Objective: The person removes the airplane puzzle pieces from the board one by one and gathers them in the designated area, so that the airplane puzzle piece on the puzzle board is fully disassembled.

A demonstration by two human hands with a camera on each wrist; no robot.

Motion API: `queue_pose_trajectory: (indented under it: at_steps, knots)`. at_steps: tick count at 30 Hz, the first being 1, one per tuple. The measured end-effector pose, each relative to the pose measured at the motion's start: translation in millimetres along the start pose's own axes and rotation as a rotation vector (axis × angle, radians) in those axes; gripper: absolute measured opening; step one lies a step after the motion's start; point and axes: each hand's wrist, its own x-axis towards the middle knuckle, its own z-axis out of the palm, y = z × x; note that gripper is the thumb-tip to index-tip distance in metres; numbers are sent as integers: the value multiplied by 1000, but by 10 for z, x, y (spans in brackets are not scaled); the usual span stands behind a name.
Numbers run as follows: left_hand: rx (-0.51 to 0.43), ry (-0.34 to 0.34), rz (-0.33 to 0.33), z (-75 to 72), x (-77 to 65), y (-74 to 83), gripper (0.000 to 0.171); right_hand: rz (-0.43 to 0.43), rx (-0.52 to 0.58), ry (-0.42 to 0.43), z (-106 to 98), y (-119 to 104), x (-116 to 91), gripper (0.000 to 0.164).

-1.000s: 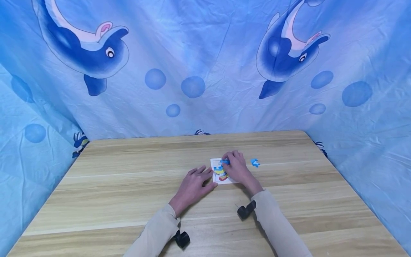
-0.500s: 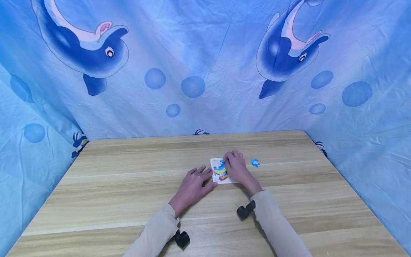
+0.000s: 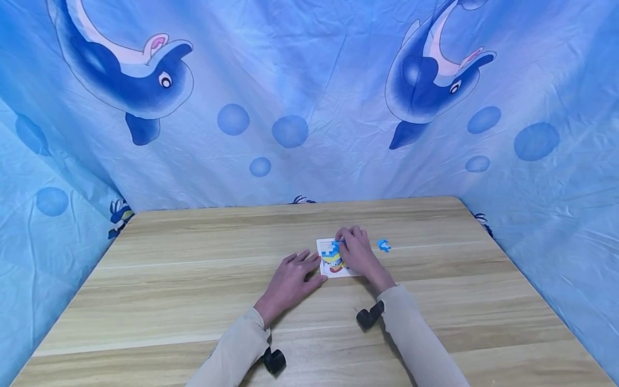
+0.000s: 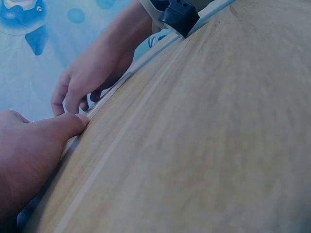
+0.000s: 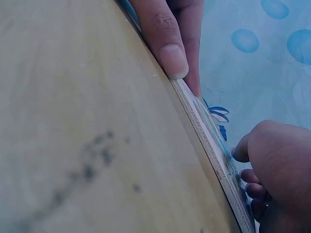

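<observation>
A small white-framed jigsaw puzzle board [image 3: 340, 275] with a colourful picture lies flat on the table. My left hand [image 3: 292, 277] rests at its left side, fingers extended along the edge. In the right wrist view the left thumb [image 5: 173, 60] presses the board's near corner. Over the upper part of the board my right hand [image 3: 357, 251] bends its fingers, thumb and index finger at a blue puzzle piece [image 3: 335, 245] that the hand partly covers. The right side of the board is hidden under that hand. A loose blue-and-white puzzle piece [image 3: 384, 245] lies right of the board.
The wood-grain table [image 3: 169, 301] reaches back to a blue curtain [image 3: 309, 80] printed with dolphins and bubbles. Each wrist carries a small black camera, one by the left sleeve [image 3: 232, 349] and one by the right sleeve [image 3: 420, 338].
The blue piece, raised in the right fingers a second ago, now lies lower in the board, and those fingers have shifted slightly right. The left hand and loose piece have stayed put.
</observation>
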Motion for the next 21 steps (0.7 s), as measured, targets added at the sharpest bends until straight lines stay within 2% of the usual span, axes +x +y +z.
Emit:
queue_pose_trajectory:
  at_steps: [6, 13, 21]
  knots:
    - [-2, 2, 3, -6, -3, -6, 55, -9, -32, -12, 9, -10, 39, 13]
    - [2, -6, -5, -9, -3, -10, 56, -5, 78, -15, -21, -11, 34, 15]
    - [-1, -22, -25, -10, 2, -1, 57, -40, 113, -8, -37, 27, -4, 18]
